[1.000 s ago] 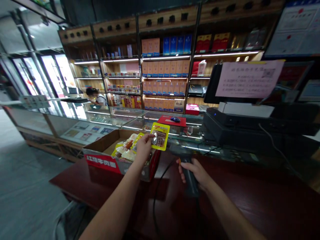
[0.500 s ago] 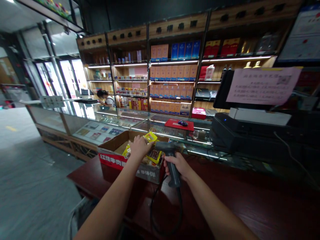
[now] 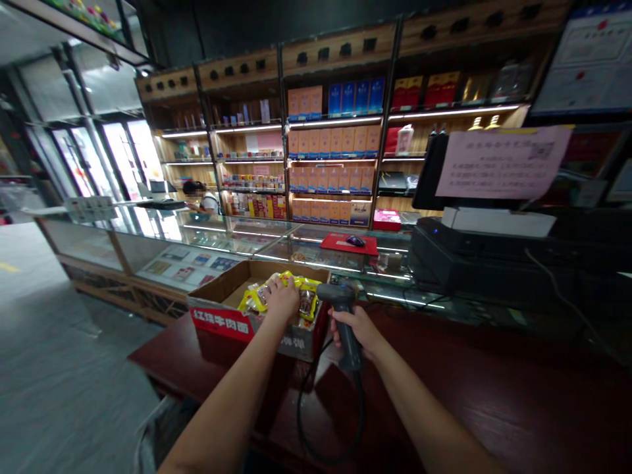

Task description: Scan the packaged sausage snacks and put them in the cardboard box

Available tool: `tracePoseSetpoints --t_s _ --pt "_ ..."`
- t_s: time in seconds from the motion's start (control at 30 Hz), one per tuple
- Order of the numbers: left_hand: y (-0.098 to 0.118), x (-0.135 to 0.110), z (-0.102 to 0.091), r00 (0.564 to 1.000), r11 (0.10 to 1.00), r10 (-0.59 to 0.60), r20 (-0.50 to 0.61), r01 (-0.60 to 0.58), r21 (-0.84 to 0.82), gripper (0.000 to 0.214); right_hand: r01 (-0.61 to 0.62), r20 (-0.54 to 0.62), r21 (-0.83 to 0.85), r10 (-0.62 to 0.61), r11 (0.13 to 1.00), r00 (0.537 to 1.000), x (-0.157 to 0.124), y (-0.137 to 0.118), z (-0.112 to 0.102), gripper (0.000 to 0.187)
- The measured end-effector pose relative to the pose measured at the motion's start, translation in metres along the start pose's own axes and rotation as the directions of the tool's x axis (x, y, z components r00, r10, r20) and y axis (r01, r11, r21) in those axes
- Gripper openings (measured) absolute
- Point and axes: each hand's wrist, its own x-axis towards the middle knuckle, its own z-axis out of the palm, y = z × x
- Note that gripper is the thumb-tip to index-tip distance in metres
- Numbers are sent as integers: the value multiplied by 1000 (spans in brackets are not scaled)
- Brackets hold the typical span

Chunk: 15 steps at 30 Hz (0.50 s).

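My left hand [image 3: 281, 299] reaches down into an open cardboard box [image 3: 222, 321] with a red label, resting on the yellow snack packets [image 3: 306, 296] inside; its fingers curl over them, and whether it grips one is hidden. My right hand [image 3: 358, 326] is wrapped round the handle of a dark barcode scanner [image 3: 340, 309], held upright just right of the box with its head pointing at the box. The scanner's black cable [image 3: 328, 428] loops down over the dark red wooden counter [image 3: 494, 395].
A black cash register with a monitor and a pink notice [image 3: 501, 164] stands at right. Glass display counters [image 3: 197, 230] run left, a red mouse pad with a mouse [image 3: 348, 242] on them. Shelves of boxed goods [image 3: 330, 158] fill the back wall. A person [image 3: 197, 196] sits far left.
My left hand has lowered the yellow packet from in front of the scanner down into the box. My right hand has raised the scanner and brought it closer to the box.
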Motion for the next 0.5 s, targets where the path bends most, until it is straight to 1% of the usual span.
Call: tracePoseSetpoints --t_s 0.1,0.17,0.2,0.27,0.33,0.4,0.43,0.5 --pt "-1 0 -6 1000 999 4 0 -4 -36 53 16 -25 0 -16 1000 1000 -8 0 -2 25" --pt "0 -2 -12 1000 997 -18 -13 17 -78 54 19 -41 1 -19 1000 999 -14 0 -6 26" --pt "1 -4 -15 999 995 -31 -41 27 -97 54 19 -54 3 -19 1000 998 -18 0 -9 26" --pt "9 -12 -22 990 992 -31 -140 13 -127 53 16 -85 10 -15 1000 996 -25 2 -17 28" --pt "22 -26 -29 970 984 29 -243 -70 -162 48 6 -121 21 -4 1000 993 -33 6 -28 30" --pt "40 -46 -30 944 953 121 -306 -197 -232 43 -12 -160 28 17 1000 987 -44 12 -41 31" --pt "50 -57 -28 932 919 168 -322 -266 -292 41 -15 -177 29 20 999 984 -51 16 -48 32" --pt "69 -81 -18 905 804 282 -319 -404 -437 37 -24 -207 45 33 999 978 -66 24 -65 32"
